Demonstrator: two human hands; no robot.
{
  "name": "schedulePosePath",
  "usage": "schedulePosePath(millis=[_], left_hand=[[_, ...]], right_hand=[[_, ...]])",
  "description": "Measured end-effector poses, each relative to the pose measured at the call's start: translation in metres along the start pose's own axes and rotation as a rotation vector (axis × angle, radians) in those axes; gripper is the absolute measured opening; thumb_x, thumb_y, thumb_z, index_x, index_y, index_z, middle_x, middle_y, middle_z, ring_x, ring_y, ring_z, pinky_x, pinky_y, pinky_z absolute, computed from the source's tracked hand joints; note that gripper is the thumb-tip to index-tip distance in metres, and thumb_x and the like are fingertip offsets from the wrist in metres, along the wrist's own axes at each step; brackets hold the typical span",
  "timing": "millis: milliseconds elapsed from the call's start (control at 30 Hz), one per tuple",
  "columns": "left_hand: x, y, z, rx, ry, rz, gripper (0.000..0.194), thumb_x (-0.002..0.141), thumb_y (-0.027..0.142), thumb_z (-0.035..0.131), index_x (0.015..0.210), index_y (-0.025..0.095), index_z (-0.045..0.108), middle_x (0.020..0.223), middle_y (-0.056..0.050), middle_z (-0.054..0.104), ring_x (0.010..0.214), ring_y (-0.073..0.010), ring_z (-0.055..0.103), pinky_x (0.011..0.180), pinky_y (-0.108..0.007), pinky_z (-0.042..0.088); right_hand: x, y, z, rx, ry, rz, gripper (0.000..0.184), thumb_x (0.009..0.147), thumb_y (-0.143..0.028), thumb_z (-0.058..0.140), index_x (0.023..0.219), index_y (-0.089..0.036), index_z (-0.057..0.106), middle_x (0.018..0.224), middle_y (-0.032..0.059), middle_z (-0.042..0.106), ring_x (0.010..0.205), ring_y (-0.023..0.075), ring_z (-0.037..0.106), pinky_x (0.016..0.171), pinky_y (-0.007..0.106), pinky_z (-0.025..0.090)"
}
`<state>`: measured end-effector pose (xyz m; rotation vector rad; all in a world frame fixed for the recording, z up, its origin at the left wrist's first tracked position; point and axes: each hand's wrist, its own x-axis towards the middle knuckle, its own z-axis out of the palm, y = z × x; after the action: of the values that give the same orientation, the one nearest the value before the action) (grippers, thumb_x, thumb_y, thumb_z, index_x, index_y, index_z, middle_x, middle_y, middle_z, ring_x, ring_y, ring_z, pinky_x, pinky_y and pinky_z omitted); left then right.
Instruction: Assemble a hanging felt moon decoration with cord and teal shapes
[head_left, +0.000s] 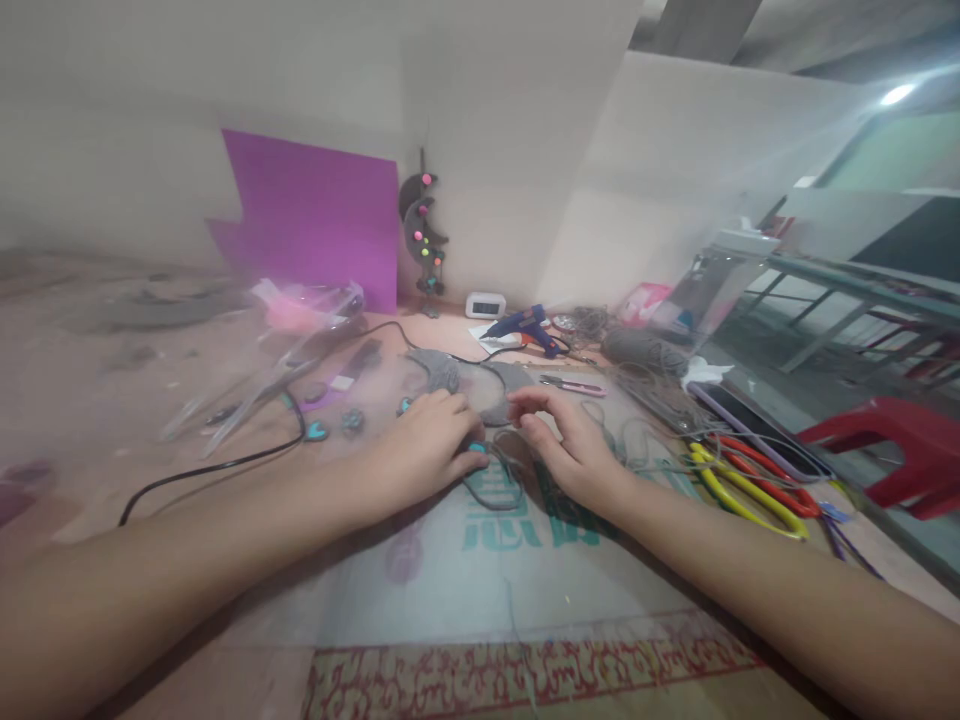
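As both forearms (pixel 247 545) (pixel 750 570) converge, the hands (pixel 435 440) (pixel 570 450) curl, slightly apart.

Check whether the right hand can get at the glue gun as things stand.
Probably yes: the glue gun lies beyond the right hand, with only low things, such as the pink tool, between.

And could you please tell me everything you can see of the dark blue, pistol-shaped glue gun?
The dark blue, pistol-shaped glue gun looks plastic and lies near the back of the peach-coloured table, its narrow nozzle toward the picture's left and its handle on the right. An orange part, probably the trigger, shows beneath the body. A small white sheet lies under its nozzle end. Nobody is holding it. Blur hides any markings, and whether it is switched on cannot be told.
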<state>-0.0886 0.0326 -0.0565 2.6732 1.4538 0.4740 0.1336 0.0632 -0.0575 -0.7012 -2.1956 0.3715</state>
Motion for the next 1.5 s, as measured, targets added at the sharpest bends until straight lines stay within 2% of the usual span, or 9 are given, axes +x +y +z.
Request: schedulePosePath(millis=[133,233,400,500,733,1100,1200,1333,1500], left_hand=[[0.003,-0.003,-0.002,-0.113,-0.024,-0.038,0.026,0.089,0.043,0.067,0.089,0.018,0.07,0.09,-0.007,0.066,0.094,-0.026,0.06,0.084,-0.039,0.045],[0.002,0.001,-0.005,-0.211,0.029,-0.058,0.022,0.09,0.04,0.066,0.088,0.02,0.071,0.086,-0.004,0.07,0.088,-0.0233,0.063,0.084,-0.039,0.045],[-0.003,0.014,-0.006,-0.517,0.147,-0.067,0.015,0.095,0.023,0.059,0.096,0.023,0.073,0.099,-0.001,0.074,0.094,-0.0179,0.065,0.087,-0.032,0.047],[-0.004,0.017,-0.003,-0.629,0.162,-0.106,0.012,0.093,0.025,0.062,0.094,0.023,0.074,0.096,0.001,0.074,0.092,-0.0165,0.066,0.084,-0.03,0.048],[-0.003,0.017,-0.003,-0.703,0.185,-0.219,0.012,0.089,0.029,0.065,0.09,0.021,0.074,0.089,0.0,0.074,0.084,-0.0166,0.066,0.079,-0.03,0.049],[-0.004,0.016,0.003,-0.695,0.247,-0.169,0.025,0.094,0.025,0.059,0.114,0.024,0.074,0.111,-0.001,0.075,0.1,-0.0162,0.068,0.092,-0.031,0.051],[-0.004,0.016,0.004,-0.754,0.257,-0.189,0.025,0.092,0.027,0.062,0.115,0.023,0.073,0.109,-0.002,0.076,0.097,-0.0161,0.069,0.09,-0.031,0.053],[-0.004,0.02,0.002,-0.907,0.25,-0.277,0.022,0.089,0.033,0.065,0.106,0.02,0.071,0.095,-0.001,0.075,0.083,-0.0144,0.069,0.077,-0.027,0.054],[-0.002,0.019,-0.001,-0.878,0.271,-0.261,0.016,0.091,0.033,0.062,0.093,0.019,0.069,0.085,0.001,0.071,0.079,-0.0121,0.064,0.075,-0.025,0.05]], right_hand=[[-0.001,0.0,-0.002,0.025,-0.012,0.007,0.018,0.101,-0.028,0.045,0.115,-0.022,0.056,0.099,0.0066,0.069,0.092,0.0193,0.067,0.085,0.035,0.055],[-0.001,0.0,-0.004,0.061,-0.017,0.009,0.021,0.101,-0.036,0.048,0.115,-0.022,0.056,0.098,0.0067,0.069,0.092,0.0199,0.067,0.085,0.036,0.054],[-0.001,-0.002,-0.006,0.072,-0.065,-0.06,0.036,0.097,-0.051,0.053,0.117,-0.021,0.056,0.1,0.0081,0.069,0.094,0.0212,0.067,0.084,0.036,0.054],[0.0,-0.004,-0.005,0.044,-0.085,-0.061,0.04,0.091,-0.053,0.062,0.114,-0.021,0.056,0.099,0.0077,0.07,0.091,0.0219,0.068,0.082,0.036,0.055],[0.002,-0.006,-0.002,-0.04,-0.097,0.025,0.017,0.091,-0.038,0.064,0.091,-0.022,0.059,0.086,0.0039,0.07,0.083,0.0203,0.066,0.075,0.033,0.053],[0.002,-0.002,0.002,-0.027,-0.04,0.054,0.006,0.089,-0.029,0.067,0.089,-0.022,0.066,0.087,0.003,0.073,0.083,0.0195,0.067,0.078,0.034,0.053],[0.002,-0.003,0.002,-0.005,-0.036,0.067,0.005,0.089,-0.026,0.065,0.087,-0.022,0.067,0.085,0.0025,0.073,0.082,0.0186,0.067,0.077,0.033,0.054],[0.004,-0.005,0.0,0.048,-0.043,0.164,0.006,0.089,-0.027,0.064,0.086,-0.022,0.066,0.08,0.0011,0.072,0.077,0.0172,0.068,0.074,0.031,0.055],[0.005,-0.005,0.001,0.104,-0.075,0.204,0.007,0.088,-0.03,0.066,0.088,-0.023,0.065,0.083,0.0011,0.072,0.08,0.0183,0.069,0.077,0.033,0.056]])
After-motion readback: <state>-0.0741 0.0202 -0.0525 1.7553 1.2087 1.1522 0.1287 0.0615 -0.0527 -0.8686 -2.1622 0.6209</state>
